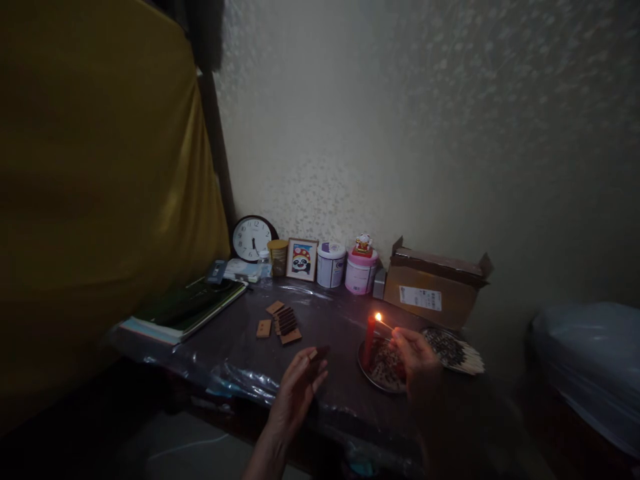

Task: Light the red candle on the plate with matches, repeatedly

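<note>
My right hand (413, 353) pinches a thin matchstick (387, 325). A small flame (379, 317) burns at its tip, right beside the top of a red candle (369, 343); whether the wick itself burns I cannot tell. Upright, the candle stands in a round metal dish (367, 379) strewn with dark bits that look like burnt matches. Left of the dish, my left hand (296, 387) is closed around a small dark-brown matchbox (320, 353), partly hidden by the fingers. Beyond that hand lie several more small brown matchboxes (287, 323), some showing dark sides.
A heap of dark-headed matches (453, 350) lies right of the dish. Along the wall stand a cardboard box (430, 283), pink tin (360, 273), white tin (331, 265), framed panda picture (301, 260) and clock (253, 239). Books (187, 310) lie left, by a yellow curtain (100, 167).
</note>
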A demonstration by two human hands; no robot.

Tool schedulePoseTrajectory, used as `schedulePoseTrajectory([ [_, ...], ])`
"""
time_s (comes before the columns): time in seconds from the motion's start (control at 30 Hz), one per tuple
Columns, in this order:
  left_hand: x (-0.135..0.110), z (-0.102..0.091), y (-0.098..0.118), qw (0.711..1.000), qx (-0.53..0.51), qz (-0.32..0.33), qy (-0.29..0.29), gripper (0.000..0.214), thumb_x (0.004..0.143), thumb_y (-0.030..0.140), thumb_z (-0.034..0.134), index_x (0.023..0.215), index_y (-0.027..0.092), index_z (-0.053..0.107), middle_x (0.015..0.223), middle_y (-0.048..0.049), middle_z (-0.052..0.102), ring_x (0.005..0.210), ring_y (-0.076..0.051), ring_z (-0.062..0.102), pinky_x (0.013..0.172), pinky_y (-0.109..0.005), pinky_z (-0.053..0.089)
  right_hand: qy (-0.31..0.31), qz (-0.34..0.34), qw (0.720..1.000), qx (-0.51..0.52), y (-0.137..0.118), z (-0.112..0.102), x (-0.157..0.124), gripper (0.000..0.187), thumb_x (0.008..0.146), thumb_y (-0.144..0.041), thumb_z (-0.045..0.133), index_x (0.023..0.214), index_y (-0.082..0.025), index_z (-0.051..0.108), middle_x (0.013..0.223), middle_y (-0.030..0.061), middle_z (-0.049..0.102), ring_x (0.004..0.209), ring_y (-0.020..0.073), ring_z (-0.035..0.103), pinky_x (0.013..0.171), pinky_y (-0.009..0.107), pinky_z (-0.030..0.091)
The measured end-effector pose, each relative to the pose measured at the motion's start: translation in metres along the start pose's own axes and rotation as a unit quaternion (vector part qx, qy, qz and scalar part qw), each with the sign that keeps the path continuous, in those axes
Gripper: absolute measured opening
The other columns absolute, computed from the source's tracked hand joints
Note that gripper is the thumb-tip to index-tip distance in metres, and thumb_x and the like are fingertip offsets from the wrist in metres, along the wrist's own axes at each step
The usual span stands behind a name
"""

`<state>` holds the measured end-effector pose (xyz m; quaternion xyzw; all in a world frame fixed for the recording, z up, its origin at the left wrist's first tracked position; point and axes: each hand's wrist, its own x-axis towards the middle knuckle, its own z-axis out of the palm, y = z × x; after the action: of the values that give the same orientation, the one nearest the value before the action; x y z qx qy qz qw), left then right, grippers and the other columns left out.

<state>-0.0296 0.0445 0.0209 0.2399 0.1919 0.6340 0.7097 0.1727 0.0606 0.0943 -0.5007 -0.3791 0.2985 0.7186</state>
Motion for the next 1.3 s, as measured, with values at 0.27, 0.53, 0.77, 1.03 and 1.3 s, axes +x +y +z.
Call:
schedulePoseTrajectory([
  [0.27,-0.001,0.002,0.001,1.0,-0.002,-0.001,-0.003,0.016,0.08,0.025,0.056,0.092,0.019,0.066,0.109,-0.0071,0.066,0.091,-0.018,0.061,0.084,-0.032,0.045,0.034,-0.04,0.998,-0.033,0.009,0.005,0.001,0.022,0.058,-0.036,0.07,0.07,-0.018,0.066,0.062,0.0004,0.067,0.056,0.0158,0.062,0.053,0.026,0.048],
  [0.53,0.002,0.003,0.002,1.0,-0.019,-0.002,-0.004,0.017,0.08,0.025,0.057,0.093,0.018,0.066,0.107,-0.007,0.067,0.091,-0.018,0.061,0.085,-0.032,0.045,0.057,-0.02,0.996,-0.067,0.006,0.008,-0.002,0.029,0.059,-0.04,0.069,0.074,-0.016,0.066,0.062,0.0021,0.067,0.055,0.0161,0.061,0.044,0.022,0.043],
  [0.77,0.004,0.002,0.002,0.999,-0.037,-0.006,0.004,0.016,0.077,0.025,0.061,0.09,0.019,0.067,0.101,-0.006,0.069,0.089,-0.018,0.062,0.084,-0.033,0.045,0.059,-0.023,0.994,-0.085,0.003,0.01,-0.001,0.03,0.059,-0.041,0.069,0.074,-0.015,0.067,0.06,0.0023,0.066,0.052,0.0163,0.061,0.038,0.02,0.04],
  [1.03,0.0,0.003,0.007,0.999,-0.038,-0.008,0.003,0.016,0.077,0.025,0.061,0.09,0.019,0.067,0.102,-0.0061,0.069,0.09,-0.019,0.062,0.085,-0.033,0.044,0.053,-0.046,0.996,-0.052,0.007,0.012,0.005,0.033,0.056,-0.045,0.071,0.07,-0.016,0.065,0.057,0.0014,0.064,0.05,0.0151,0.059,0.047,0.025,0.048],
  [1.3,0.0,0.002,0.005,0.999,-0.03,-0.011,-0.009,0.016,0.08,0.026,0.058,0.091,0.019,0.067,0.103,-0.0059,0.068,0.092,-0.019,0.061,0.085,-0.033,0.044,0.046,-0.043,0.997,-0.043,0.009,0.011,0.007,0.03,0.056,-0.043,0.071,0.069,-0.016,0.066,0.056,-0.0009,0.062,0.051,0.0139,0.059,0.051,0.025,0.05],
])
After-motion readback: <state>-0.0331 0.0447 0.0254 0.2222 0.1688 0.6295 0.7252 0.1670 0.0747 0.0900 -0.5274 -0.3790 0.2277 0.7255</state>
